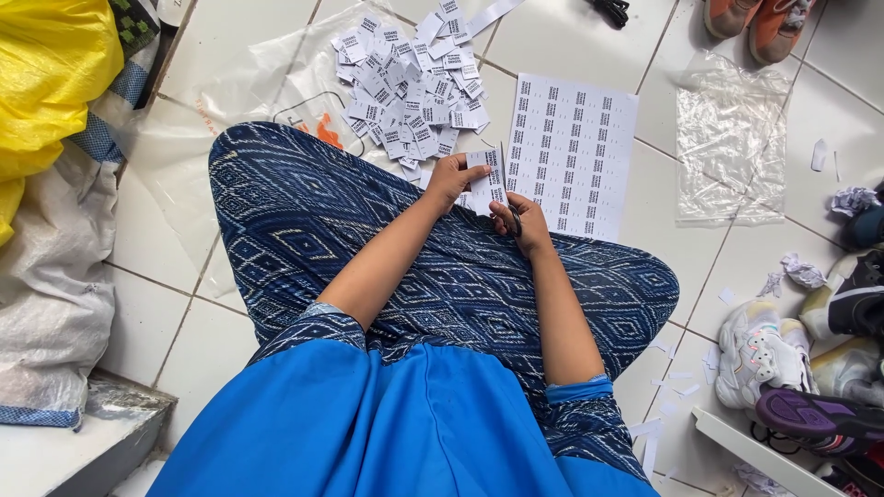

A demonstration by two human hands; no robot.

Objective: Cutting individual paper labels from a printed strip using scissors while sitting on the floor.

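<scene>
Left hand (451, 177) pinches a narrow label strip (486, 182) by its left edge, thumb and fingers closed on the paper, holding it upright above my lap. Right hand (517, 221) sits just near and right of the strip, fingers curled shut around small scissors (514, 219); only a bit of dark handle shows, and I cannot tell how the blades stand against the paper. Both hands meet over my far knee, above the blue patterned trousers (368, 230).

Just beyond the strip, on the tiled floor (589, 46), lies a white label sheet (575, 152) printed in columns, its near edge close to my right hand. Far and left of it a heap of cut labels (410, 83) rests on a clear plastic bag (258, 92). Another clear bag (732, 138) lies flat to the right of the sheet, apart from it.

At the left edge a yellow sack (46, 74) sits on top of a grey-white sack (46, 276). On the right, near me, stand a white sneaker (760, 350) and other shoes (829, 419), with small paper scraps (677, 382) scattered on the tiles beside them. Orange shoes (760, 18) show at the far right.
</scene>
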